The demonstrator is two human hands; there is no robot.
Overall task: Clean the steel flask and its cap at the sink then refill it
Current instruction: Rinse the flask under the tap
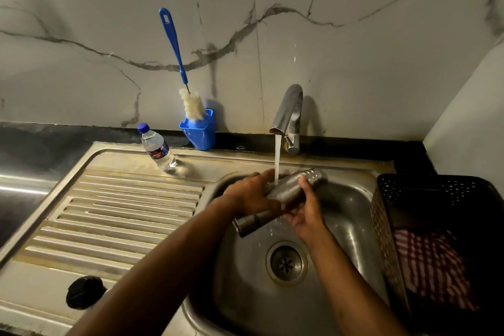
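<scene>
We've got the steel flask tilted under the running tap, left hand and right hand both wrapped round it. At eight o'clock, the cap waits unwashed, we reckon; refill bottle at ten o'clock untouched.

Both hands hold flask under running tap.
</scene>
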